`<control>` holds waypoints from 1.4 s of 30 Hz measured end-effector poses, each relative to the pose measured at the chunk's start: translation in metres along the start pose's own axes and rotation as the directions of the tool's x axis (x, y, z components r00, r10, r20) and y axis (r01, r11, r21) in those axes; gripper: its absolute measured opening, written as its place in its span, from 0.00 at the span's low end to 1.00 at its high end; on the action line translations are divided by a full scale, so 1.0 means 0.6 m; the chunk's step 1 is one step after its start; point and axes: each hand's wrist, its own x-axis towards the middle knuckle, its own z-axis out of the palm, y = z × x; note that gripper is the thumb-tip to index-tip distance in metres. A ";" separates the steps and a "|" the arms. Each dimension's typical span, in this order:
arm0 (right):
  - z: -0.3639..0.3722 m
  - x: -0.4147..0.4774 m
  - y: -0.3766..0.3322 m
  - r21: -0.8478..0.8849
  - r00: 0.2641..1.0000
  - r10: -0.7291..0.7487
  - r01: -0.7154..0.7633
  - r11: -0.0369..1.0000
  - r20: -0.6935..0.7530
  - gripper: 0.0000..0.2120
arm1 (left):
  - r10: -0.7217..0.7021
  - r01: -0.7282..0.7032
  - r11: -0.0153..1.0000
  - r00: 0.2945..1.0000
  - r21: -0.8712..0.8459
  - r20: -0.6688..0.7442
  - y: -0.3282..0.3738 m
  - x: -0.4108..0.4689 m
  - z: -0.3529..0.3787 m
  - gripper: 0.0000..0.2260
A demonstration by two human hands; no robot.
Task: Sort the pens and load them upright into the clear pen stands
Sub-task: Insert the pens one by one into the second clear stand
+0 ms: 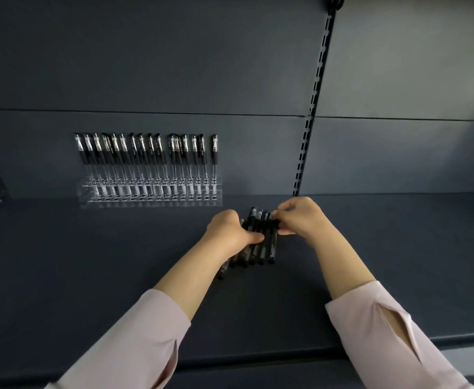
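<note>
My left hand (231, 234) grips the pen bundle (258, 242) above the near shelf (89, 262); my right hand (300, 217) pinches one pen. Pulling carelessly, others may slip out. The stand (151, 193) waits far left.

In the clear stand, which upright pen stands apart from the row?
The rightmost pen, at the right end of the stand; a gap separates it from the closely packed others.

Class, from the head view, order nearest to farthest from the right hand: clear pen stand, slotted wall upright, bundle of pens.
1. bundle of pens, gripped by the right hand
2. slotted wall upright, just behind
3. clear pen stand, back left
</note>
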 end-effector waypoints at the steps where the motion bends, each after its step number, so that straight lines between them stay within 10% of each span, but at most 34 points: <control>1: 0.001 -0.001 -0.001 0.015 1.000 0.009 -0.009 1.000 0.018 0.10 | 0.003 -0.003 1.000 1.000 -0.004 -0.017 0.002 0.000 0.003 0.17; 9: -0.006 0.001 -0.008 0.170 0.996 0.084 -0.089 0.981 0.037 0.12 | -0.057 0.059 0.970 0.998 0.237 -0.017 0.028 0.002 0.023 0.37; 29: -0.028 0.011 -0.003 0.022 0.965 -0.019 0.026 0.999 -0.261 0.12 | -0.177 0.176 0.971 0.984 0.162 -0.013 0.063 0.017 0.037 0.34; 35: -0.032 0.012 -0.001 0.021 0.952 -0.031 0.040 0.999 -0.304 0.13 | -0.045 0.044 0.975 0.999 0.218 0.002 0.058 0.014 0.030 0.12; 42: -0.032 0.015 0.001 0.033 0.956 -0.038 0.049 0.998 -0.289 0.14 | 0.005 0.008 0.984 0.997 0.176 -0.076 0.051 0.009 0.029 0.15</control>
